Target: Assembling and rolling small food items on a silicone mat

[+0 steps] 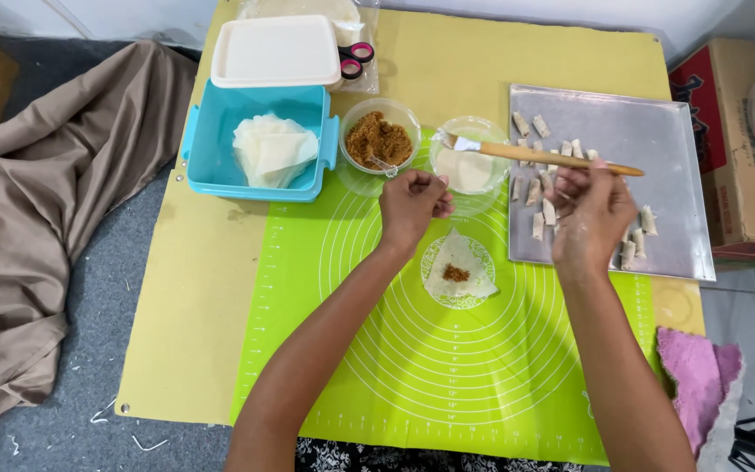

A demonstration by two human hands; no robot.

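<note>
At far left we see a brown cloth (28, 218) heaped on the grey floor beside the yellow desk (194, 306). On the desk stands a blue container (211, 166) holding a stack of pale wrappers (274, 150), its cream lid (277, 51) set behind it next to pink-handled scissors (356, 59). To the right we find a clear bowl of brown filling (380, 138). The left hand (412, 203) hovers just below this bowl, its fingers (434, 185) clenched loosely together; we cannot tell whether they pinch anything. Beneath it, at the centre of the green mat (447, 367), lies a triangular wrapper (459, 267) bearing a small mound of filling. Next comes a bowl of white paste (467, 166). The right hand (592, 214) grasps a wooden-handled brush (535, 154), its bristles over that bowl. Under this hand sits a metal tray (657, 140) carrying small finished rolls (535, 192). A pink cloth (696, 376) lies at far right.
</note>
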